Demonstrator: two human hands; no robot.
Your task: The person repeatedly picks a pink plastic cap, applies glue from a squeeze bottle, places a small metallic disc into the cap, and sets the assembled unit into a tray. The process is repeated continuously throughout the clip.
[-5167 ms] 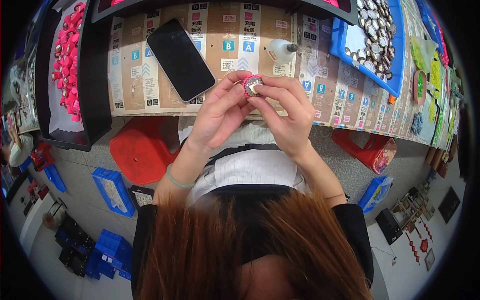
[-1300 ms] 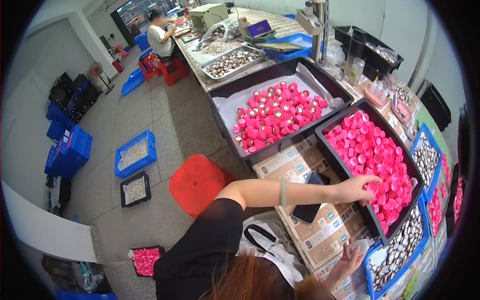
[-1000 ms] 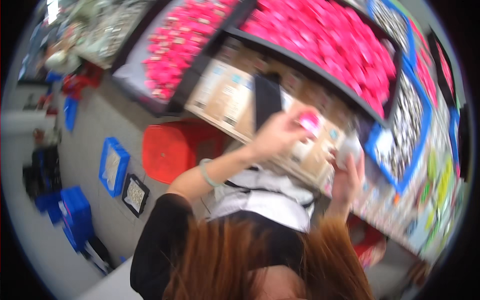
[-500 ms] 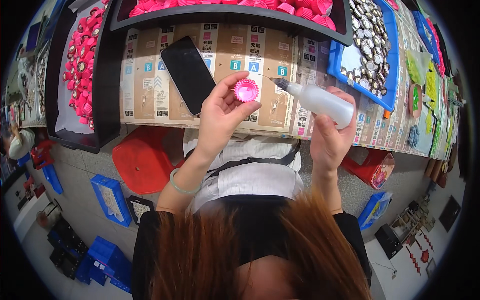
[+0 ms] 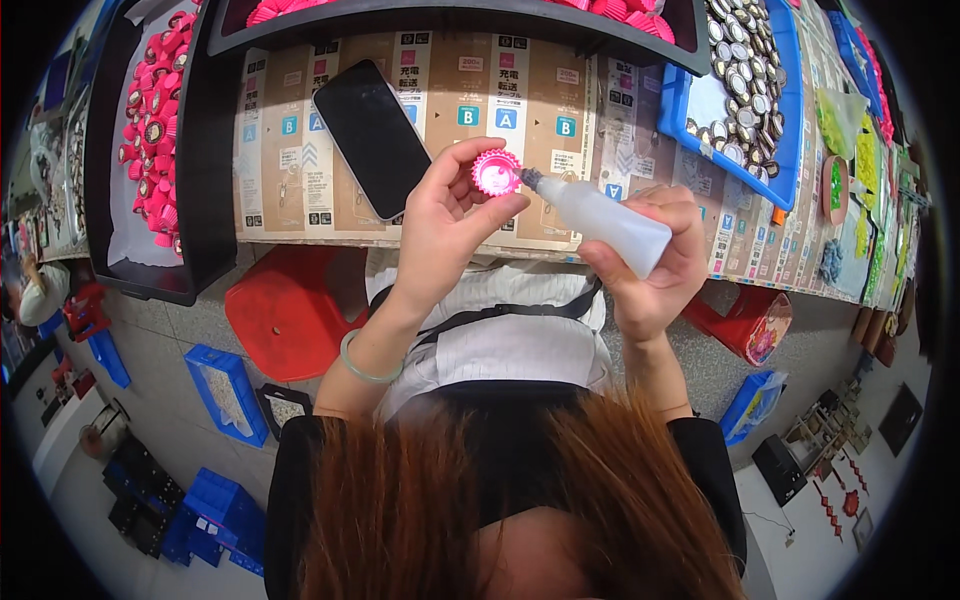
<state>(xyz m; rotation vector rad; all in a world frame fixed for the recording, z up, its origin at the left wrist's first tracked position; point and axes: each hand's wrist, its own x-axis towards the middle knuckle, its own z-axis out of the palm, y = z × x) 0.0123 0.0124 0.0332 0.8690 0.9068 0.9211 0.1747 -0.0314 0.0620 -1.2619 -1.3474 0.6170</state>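
Note:
Between thumb and fingers, my left hand (image 5: 447,222) pinches a pink fluted cup (image 5: 496,172), its hollow side facing up. My right hand (image 5: 655,262) is wrapped round a translucent white squeeze bottle (image 5: 612,222) tilted to the left. The bottle's dark needle tip reaches into the mouth of the cup. A black smartphone (image 5: 372,138) lies on the table just beyond my left hand.
A black tray (image 5: 215,150) of pink cups with round metal inserts stands at left. Another black tray (image 5: 450,25) with pink cups lies across the far side. A blue tray (image 5: 788,110) at right holds metal discs. Red stools (image 5: 285,315) stand below the table edge.
My right hand has brought the bottle leftward, so its needle tip has gone from beside the cup to inside it. The cup has shifted slightly up in view.

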